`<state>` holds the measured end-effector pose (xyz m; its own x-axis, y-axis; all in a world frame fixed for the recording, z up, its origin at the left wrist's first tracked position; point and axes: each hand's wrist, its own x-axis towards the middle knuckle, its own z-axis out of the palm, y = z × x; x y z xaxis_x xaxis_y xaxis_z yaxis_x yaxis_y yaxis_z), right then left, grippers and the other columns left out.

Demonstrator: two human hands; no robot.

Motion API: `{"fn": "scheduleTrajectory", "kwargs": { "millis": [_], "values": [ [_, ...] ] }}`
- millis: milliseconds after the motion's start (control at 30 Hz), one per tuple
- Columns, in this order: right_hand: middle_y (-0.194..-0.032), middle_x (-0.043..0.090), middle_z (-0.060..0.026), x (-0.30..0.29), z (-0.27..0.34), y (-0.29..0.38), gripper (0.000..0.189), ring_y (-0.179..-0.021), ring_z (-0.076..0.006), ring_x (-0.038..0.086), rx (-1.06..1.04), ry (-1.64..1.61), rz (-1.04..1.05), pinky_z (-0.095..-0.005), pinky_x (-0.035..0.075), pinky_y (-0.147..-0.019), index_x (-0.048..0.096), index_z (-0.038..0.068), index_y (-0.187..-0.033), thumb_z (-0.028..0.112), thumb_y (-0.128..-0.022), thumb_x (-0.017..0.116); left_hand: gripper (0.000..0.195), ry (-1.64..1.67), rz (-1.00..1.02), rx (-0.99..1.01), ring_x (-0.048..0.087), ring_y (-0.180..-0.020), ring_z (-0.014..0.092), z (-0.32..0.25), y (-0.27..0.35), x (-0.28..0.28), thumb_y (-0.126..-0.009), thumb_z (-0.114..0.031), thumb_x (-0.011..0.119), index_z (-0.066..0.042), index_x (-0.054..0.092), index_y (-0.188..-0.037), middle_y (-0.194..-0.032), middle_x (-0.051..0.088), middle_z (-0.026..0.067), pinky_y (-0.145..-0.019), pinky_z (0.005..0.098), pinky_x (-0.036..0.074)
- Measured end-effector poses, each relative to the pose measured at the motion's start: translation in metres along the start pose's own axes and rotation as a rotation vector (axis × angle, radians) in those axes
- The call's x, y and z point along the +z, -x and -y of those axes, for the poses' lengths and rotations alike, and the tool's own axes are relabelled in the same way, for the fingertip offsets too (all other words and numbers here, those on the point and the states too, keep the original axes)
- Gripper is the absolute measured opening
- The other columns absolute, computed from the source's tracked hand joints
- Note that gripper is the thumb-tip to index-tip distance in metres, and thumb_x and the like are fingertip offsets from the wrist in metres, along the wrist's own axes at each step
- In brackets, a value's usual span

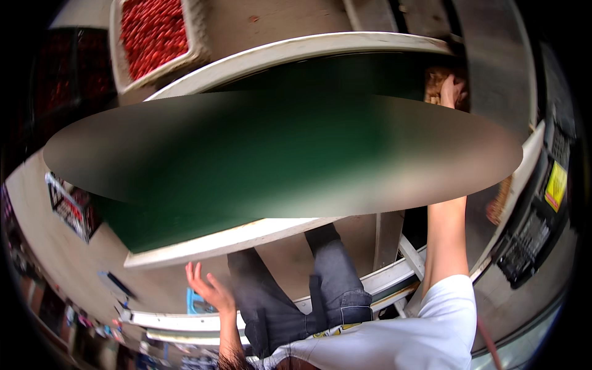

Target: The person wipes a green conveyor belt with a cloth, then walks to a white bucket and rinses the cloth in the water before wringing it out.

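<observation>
My left hand [210, 289] is at the lower left, in front of the white edge of the green conveyor belt [162, 226]. Its fingers are spread and it holds nothing. My right arm reaches far across to the upper right. There my right hand [452, 90] is on a brown, rough-textured item or pile [434, 85] at the belt's far right end. Whether the fingers grip any of it is unclear. A large blurred oval hides the middle of the belt and part of my right arm.
A pale crate [196, 51] of small, elongated red produce stands at the upper left. A dark crate [69, 203] is on the floor at left, and black plastic crates [525, 245] are at right. White metal rails [171, 319] run beside my legs.
</observation>
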<state>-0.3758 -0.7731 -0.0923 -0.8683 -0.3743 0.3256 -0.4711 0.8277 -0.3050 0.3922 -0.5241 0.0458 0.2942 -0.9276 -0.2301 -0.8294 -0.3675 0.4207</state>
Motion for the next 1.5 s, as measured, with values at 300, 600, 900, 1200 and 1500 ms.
{"fn": "scheduleTrajectory", "kwargs": {
  "millis": [300,600,900,1200,1500],
  "values": [
    [-0.124,0.048,-0.0146,-0.091,0.235,0.325,0.043,-0.1,-0.0295,0.058,-0.226,0.758,0.177,-0.0441,0.047,-0.088,0.048,0.008,-0.124,0.034,-0.09,0.047,0.027,0.141,0.012,-0.101,0.038,-0.125,0.036,0.036,0.012,-0.036,-0.089,-0.013,0.05,0.001,0.056,-0.112,-0.129,0.046,0.0171,-0.104,0.0454,0.029],
    [-0.122,0.041,-0.0234,-0.151,0.325,0.654,0.075,-0.111,-0.0401,0.042,-1.019,0.091,0.29,-0.0518,0.03,-0.098,0.03,0.009,-0.14,0.048,-0.081,0.054,0.027,0.249,-0.059,-0.353,0.04,-0.123,0.035,0.146,0.036,-0.103,-0.087,-0.011,0.051,0.001,0.057,-0.11,-0.126,0.048,0.0172,-0.102,0.0447,0.031],
    [-0.114,0.048,-0.0119,-0.182,0.449,0.831,0.047,-0.102,-0.0317,0.046,-1.685,-0.621,0.487,-0.0448,0.036,-0.088,0.056,0.024,-0.12,0.03,-0.074,0.066,0.027,0.309,-0.15,-0.558,0.043,-0.12,0.034,0.24,0.065,-0.133,-0.087,-0.007,0.048,0.002,0.055,-0.111,-0.124,0.049,0.0158,-0.101,0.0436,0.033],
    [-0.078,0.062,-0.0057,-0.212,0.467,0.937,0.021,-0.08,-0.0233,0.061,-2.248,-0.001,1.189,-0.0407,0.045,-0.078,0.062,0.013,-0.077,0.034,-0.081,0.059,0.022,0.444,-0.159,-0.614,0.058,-0.099,0.033,0.258,0.084,-0.132,-0.089,-0.005,0.05,0.002,0.055,-0.109,-0.105,0.062,0.0164,-0.087,0.0405,0.044],
    [-0.133,0.045,-0.0092,-0.199,0.347,0.794,0.028,-0.128,-0.0326,0.037,-2.104,-0.714,0.986,-0.0501,0.027,-0.106,0.058,0.027,-0.108,0.035,-0.082,0.062,0.023,0.617,-0.125,-0.737,0.06,-0.095,0.02,0.225,0.095,-0.118,-0.094,-0.006,0.045,0.003,0.053,-0.114,-0.1,0.064,0.0138,-0.086,0.0308,0.045]
  ]
}}
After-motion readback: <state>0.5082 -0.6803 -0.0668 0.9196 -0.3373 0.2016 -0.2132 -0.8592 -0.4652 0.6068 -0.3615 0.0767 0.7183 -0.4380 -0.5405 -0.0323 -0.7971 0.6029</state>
